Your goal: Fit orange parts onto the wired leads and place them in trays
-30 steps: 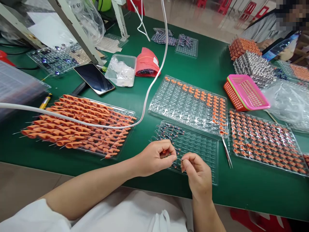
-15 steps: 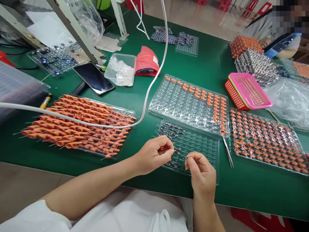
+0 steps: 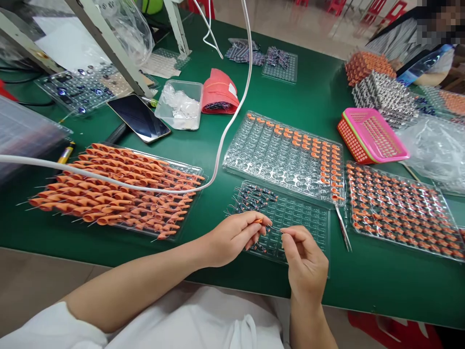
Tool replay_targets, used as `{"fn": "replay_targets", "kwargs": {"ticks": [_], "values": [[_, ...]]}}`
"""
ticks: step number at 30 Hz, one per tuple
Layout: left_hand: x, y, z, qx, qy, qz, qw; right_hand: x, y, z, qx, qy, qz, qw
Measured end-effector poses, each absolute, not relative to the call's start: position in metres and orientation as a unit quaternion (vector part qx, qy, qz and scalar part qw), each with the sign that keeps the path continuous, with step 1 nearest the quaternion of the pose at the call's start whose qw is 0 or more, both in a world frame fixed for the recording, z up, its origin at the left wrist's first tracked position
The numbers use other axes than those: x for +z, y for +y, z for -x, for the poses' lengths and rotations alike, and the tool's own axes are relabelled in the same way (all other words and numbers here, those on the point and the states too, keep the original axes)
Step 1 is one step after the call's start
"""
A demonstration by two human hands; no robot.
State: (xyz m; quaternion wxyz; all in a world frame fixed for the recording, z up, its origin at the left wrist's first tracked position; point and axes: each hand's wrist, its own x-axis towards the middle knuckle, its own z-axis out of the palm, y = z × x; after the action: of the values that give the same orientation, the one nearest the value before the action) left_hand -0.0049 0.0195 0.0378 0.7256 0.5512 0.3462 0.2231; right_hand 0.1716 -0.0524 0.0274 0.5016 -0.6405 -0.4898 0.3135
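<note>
My left hand [image 3: 236,240] is closed on a small orange piece [image 3: 258,221], which sits between the thumb and the fingers, with a thin dark end coming out toward my other side. My right hand [image 3: 307,257] is near to it but apart; its thumb and first finger meet in a pinch, and if some fine thing is between them, I cannot tell, because it is too small. Both hands are over the near tray [image 3: 305,218], where the dark wired pieces [image 3: 254,196] lie loose at its left side.

In my judgement, the step in hand is fine finger work on this one piece, done in the air and not in the tray. The next move, I think, calls for a steady left hold and a light, exact pinch from the right at the thin end, so that it does not bend.

Just behind is the clear tray [image 3: 272,150], with orange pieces in part of its pockets, mostly toward the right. The tweezers [image 3: 343,228] lie on the table [image 3: 381,286] by its near right corner, between it and the full tray [image 3: 399,208]. No hand touches them.
</note>
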Motion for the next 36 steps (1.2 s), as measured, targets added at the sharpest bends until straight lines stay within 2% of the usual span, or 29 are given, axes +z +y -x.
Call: {"fn": "replay_targets", "kwargs": {"ticks": [3, 8, 24, 36], "values": [[0.0378, 0.0182, 0.0054, 0.234, 0.349, -0.615, 0.668, 0.0273, -0.0530, -0.1715, 0.308, -0.490, 0.655, 0.486], [0.0362, 0.0178, 0.0063, 0.236, 0.330, -0.664, 0.628, 0.0280, -0.0523, -0.1716, 0.294, -0.514, 0.660, 0.463], [0.0354, 0.0197, 0.0069, 0.226, 0.313, -0.732, 0.561, 0.0291, -0.0504, -0.1714, 0.339, -0.506, 0.661, 0.439], [0.0356, 0.0201, 0.0068, 0.214, 0.312, -0.742, 0.553, 0.0298, -0.0493, -0.1727, 0.343, -0.502, 0.661, 0.439]]}}
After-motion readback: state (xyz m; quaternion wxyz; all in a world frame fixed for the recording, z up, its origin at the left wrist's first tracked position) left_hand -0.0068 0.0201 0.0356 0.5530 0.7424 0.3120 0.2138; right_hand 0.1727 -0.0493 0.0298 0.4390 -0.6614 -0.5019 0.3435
